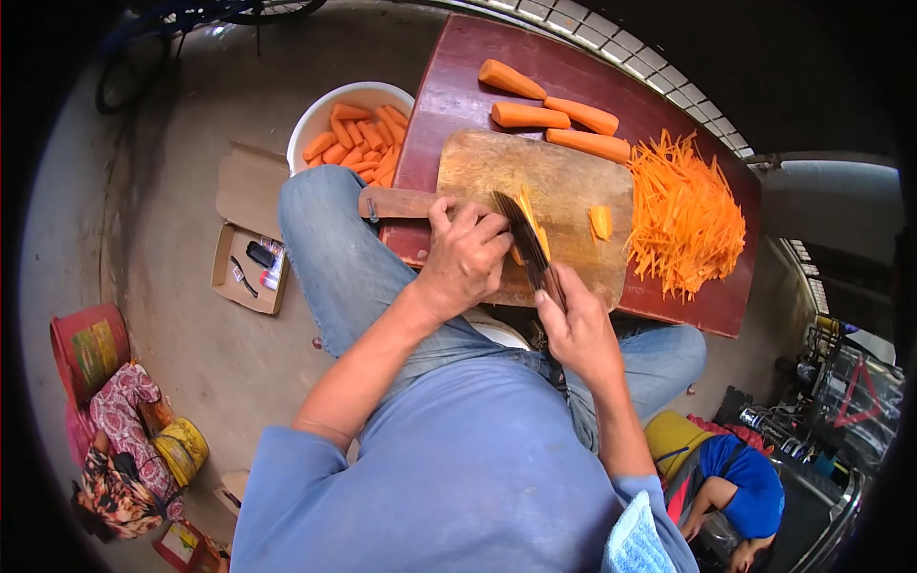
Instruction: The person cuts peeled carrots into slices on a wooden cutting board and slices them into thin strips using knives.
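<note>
My right hand is wrapped round the handle of a dark-bladed knife, its blade slanting up and left over the wooden cutting board. Just left of the blade, my left hand is closed with curled fingers, pressing a carrot whose orange edge shows by the blade; most of it is hidden. Thin carrot strips lie on the blade's right side. A few carrot slices rest farther right on the board. A large heap of shredded carrot is beside the board's right edge.
Several peeled carrots lie along the far side of the red table. A white tub of carrots stands left. On the floor are an open cardboard box and a red bucket. Two people sit at lower left and lower right.
</note>
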Motion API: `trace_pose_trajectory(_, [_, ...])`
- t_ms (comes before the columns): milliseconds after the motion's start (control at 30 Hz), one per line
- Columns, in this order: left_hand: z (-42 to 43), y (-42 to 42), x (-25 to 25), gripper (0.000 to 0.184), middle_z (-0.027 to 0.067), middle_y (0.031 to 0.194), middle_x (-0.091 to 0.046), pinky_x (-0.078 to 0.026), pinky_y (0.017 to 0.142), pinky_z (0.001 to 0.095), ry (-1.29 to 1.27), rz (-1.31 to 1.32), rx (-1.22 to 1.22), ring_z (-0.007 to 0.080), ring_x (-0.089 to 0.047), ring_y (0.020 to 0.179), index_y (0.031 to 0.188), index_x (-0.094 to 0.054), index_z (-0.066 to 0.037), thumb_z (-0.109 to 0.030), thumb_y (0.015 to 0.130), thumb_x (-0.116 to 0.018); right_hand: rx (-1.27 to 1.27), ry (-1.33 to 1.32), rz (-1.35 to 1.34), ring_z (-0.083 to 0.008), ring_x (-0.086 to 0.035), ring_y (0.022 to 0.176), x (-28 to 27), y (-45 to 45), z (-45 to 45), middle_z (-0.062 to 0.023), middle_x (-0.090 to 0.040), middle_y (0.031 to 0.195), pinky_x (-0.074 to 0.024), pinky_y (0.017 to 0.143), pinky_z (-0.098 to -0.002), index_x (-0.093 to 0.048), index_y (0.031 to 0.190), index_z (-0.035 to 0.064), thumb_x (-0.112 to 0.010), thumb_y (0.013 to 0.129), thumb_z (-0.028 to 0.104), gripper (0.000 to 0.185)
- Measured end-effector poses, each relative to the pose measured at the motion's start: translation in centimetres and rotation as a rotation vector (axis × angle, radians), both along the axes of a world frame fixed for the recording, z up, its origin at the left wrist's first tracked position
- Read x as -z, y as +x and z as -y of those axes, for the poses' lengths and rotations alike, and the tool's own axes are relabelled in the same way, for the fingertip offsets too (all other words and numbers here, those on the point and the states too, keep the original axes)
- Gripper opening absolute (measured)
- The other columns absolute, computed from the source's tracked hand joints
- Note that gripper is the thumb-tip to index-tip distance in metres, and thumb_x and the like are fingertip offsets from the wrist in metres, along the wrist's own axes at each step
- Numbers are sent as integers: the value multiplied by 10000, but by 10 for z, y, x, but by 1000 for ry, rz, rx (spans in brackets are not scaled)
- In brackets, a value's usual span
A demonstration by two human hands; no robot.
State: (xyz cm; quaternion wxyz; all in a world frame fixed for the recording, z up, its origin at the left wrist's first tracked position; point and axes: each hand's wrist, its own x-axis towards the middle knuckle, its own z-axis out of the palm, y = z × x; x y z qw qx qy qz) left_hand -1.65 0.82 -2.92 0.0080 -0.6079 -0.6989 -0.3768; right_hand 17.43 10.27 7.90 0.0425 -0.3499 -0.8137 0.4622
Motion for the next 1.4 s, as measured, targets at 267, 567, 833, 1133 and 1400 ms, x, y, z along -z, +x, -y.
trace_pose_trajectory(267, [-1, 0, -2, 240, 19, 1059, -704, -365, 1095, 589, 15, -14, -10, 260, -659, 1103, 1043, -842, -102, -75, 809, -794, 4, -69, 72, -558, -737, 978, -17, 4, 4, -345, -738, 1040, -577, 824, -556, -626, 1386, -28, -670, 1075, 110, 343])
trace_pose_trajectory(567, [1, 0, -2, 208, 26, 1026, -660, -361, 1094, 590, -2, -4, -16, 259, -656, 1102, 1003, -837, -103, -71, 800, -804, -7, -2, 3, -569, -730, 969, -10, 0, 1, -342, -731, 988, -570, 815, -573, -622, 1387, -30, -669, 1070, 119, 354])
trace_pose_trajectory(833, [-1, -1, -7, 171, 29, 1008, -657, -365, 1085, 584, 10, -11, -17, 262, -654, 1094, 967, -827, -93, -65, 799, -807, -20, 53, 29, -573, -727, 984, -5, -11, -2, -344, -734, 1004, -572, 829, -577, -617, 1384, -35, -676, 1068, 118, 356])
trace_pose_trajectory(1133, [-1, 0, -4, 158, 28, 984, -677, -368, 1074, 559, 27, -2, -28, 266, -656, 1089, 945, -825, -89, -64, 790, -813, -14, 69, -6, -557, -736, 997, -1, -8, -1, -332, -730, 1009, -579, 834, -546, -619, 1387, -34, -672, 1070, 104, 350])
trace_pose_trajectory(1400, [0, 1, -2, 179, 25, 983, -689, -366, 1084, 562, 12, 6, -31, 259, -660, 1093, 958, -832, -99, -75, 781, -821, -44, 86, -22, -544, -743, 989, 3, -12, -2, -333, -725, 1014, -580, 822, -526, -619, 1388, -33, -665, 1078, 88, 336])
